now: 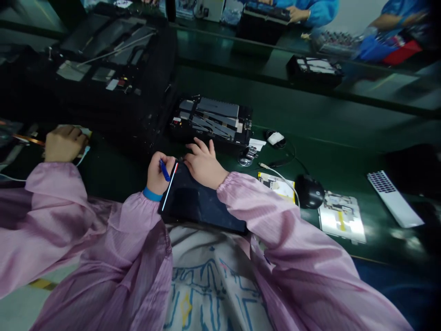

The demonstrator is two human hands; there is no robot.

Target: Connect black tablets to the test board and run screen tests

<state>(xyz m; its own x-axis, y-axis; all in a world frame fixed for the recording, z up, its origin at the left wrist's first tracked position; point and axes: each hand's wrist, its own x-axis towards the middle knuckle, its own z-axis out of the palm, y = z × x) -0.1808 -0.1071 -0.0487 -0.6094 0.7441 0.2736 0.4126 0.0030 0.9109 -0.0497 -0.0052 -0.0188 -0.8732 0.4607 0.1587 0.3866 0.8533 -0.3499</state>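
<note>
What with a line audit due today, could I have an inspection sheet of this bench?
Surface: dark green bench, glossy.
Job's things: black tablet flat at the near edge; blue pen beside its left corner.
Clutter: opened black unit behind the tablet; black mouse, white remote, printed card to the right.
Grippers: left hand shut on the blue pen; right hand open, resting on the tablet.
Cables: white cable runs past the mouse.
Surroundings: neighbour's hand in a pink sleeve at left; blue-sleeved people across.
</note>
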